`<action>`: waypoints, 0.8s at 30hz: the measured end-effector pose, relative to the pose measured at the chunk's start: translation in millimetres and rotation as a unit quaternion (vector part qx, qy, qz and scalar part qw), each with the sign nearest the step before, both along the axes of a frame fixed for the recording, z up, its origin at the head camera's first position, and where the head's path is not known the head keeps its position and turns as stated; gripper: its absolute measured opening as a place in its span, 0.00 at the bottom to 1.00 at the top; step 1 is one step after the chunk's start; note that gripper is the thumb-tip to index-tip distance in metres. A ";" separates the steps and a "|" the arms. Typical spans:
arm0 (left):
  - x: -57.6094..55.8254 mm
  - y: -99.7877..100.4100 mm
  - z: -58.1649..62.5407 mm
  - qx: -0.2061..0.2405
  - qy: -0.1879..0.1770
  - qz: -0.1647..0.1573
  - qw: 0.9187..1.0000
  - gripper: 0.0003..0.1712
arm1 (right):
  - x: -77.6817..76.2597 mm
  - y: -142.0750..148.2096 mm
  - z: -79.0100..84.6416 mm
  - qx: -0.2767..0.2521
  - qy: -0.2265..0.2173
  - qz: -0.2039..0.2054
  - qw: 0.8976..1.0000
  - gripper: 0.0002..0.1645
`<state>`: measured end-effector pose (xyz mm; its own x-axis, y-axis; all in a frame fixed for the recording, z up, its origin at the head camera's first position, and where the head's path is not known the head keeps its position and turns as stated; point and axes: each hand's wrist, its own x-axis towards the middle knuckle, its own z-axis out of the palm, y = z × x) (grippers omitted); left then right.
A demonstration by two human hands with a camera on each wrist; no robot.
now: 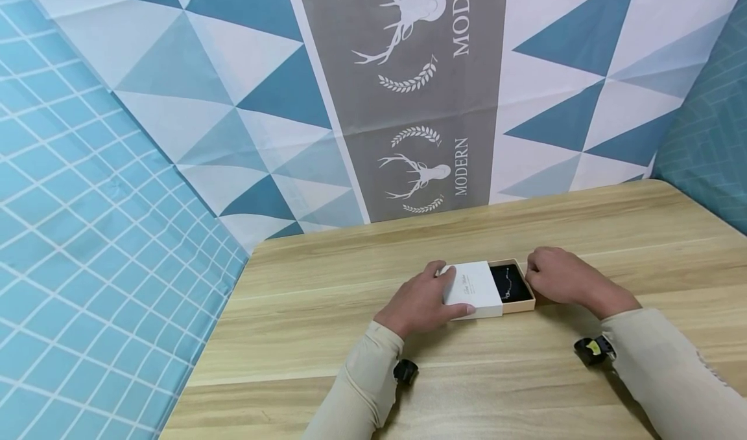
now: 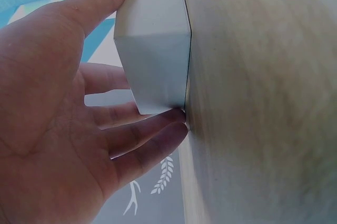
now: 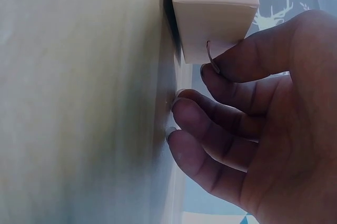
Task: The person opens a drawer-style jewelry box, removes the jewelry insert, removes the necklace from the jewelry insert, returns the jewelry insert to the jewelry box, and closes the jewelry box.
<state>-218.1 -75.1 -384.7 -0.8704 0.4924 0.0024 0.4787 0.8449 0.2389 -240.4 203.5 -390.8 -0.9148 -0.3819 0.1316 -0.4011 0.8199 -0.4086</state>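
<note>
A white box sleeve [image 1: 474,291] with small print lies flat on the table, its drawer [image 1: 518,307] slid partly out to the right. On the drawer's black lining rests a thin silver chain [image 1: 507,283]; whether it is a bracelet or a necklace cannot be told. My left hand [image 1: 421,302] grips the sleeve from its left end, thumb along the near side and fingers on the far side. In the right wrist view, my right hand [image 3: 279,108] pinches a small pull tab [image 3: 211,58] on the drawer's end between thumb and index finger. Its other fingers are loosely curled.
The wood-grain table [image 1: 303,336] extends all around the box. Behind it hangs a cloth backdrop [image 1: 420,103] with triangles and deer heads, and a blue tiled-pattern cloth [image 1: 105,232] borders the left side. Both wrists carry small black cameras [image 1: 405,371].
</note>
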 end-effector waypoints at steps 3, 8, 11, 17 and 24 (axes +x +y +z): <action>0.0 0.4 0.3 0.000 0.000 0.001 1.000 0.49 | -0.4 0.2 1.0 0.002 0.000 -0.001 1.000 0.14; 0.0 0.4 0.4 -0.002 0.001 0.001 1.000 0.49 | -0.3 1.4 1.2 0.002 -0.002 0.002 1.000 0.14; 0.2 0.1 0.6 -0.001 0.002 0.000 1.000 0.49 | -0.8 1.3 1.3 0.004 0.000 0.002 1.000 0.14; 0.0 -0.5 -0.2 -0.003 0.004 -0.002 1.000 0.49 | -1.5 1.8 0.6 0.004 -0.002 0.001 1.000 0.15; 0.0 -0.1 0.1 -0.003 0.004 -0.002 1.000 0.49 | -2.1 3.1 -0.6 0.006 0.000 0.003 1.000 0.15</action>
